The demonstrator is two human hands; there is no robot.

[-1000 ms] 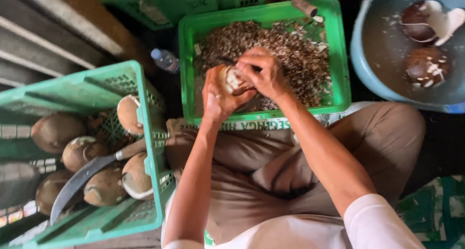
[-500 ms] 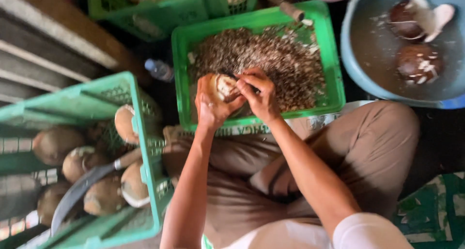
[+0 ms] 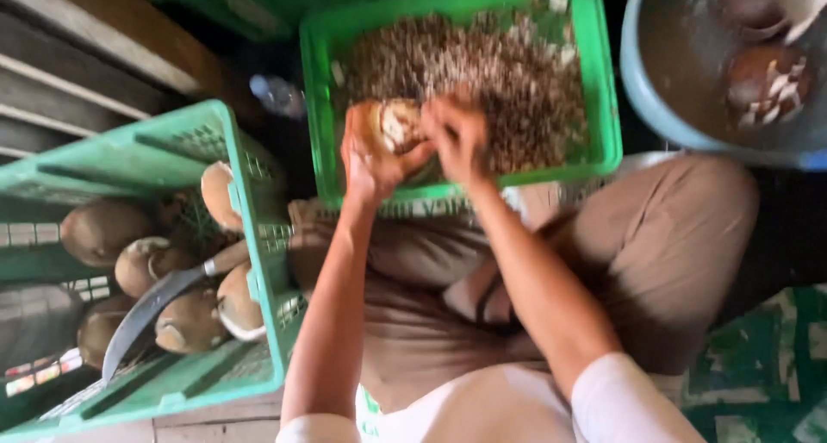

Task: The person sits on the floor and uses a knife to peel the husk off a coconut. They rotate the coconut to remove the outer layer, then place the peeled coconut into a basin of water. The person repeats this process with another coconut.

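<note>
Left fingers: wrapped under and around a husked coconut, cupping it from below.
Right fingers: curled tight at the nut's right side; blurred, cannot tell if a tool is pinched in them.
Left hand / right hand: both raised over the near rim of the middle green crate, right touching the nut.
Coconut: held above the crate's front edge, brown skin w/ a pale peeled patch facing up.
Handling (judged): hard, rigid shell, fairly heavy for one hand, round so apt to roll; peeled patch likely slick. Best grip: palm under the brown, rougher side, thumb over the top.
Crate contents: heaped brown shavings, too many to count.
Left crate: approx. 7 whole nuts visible, 1 curved blade w/ pale handle lying across them.
Blue tub: top right, murky water, at least 2 nuts floating.
Also: 1 clear bottle btwn crates; 3rd green crate at top edge, cropped.
Lap: brown trousers, legs crossed.
</note>
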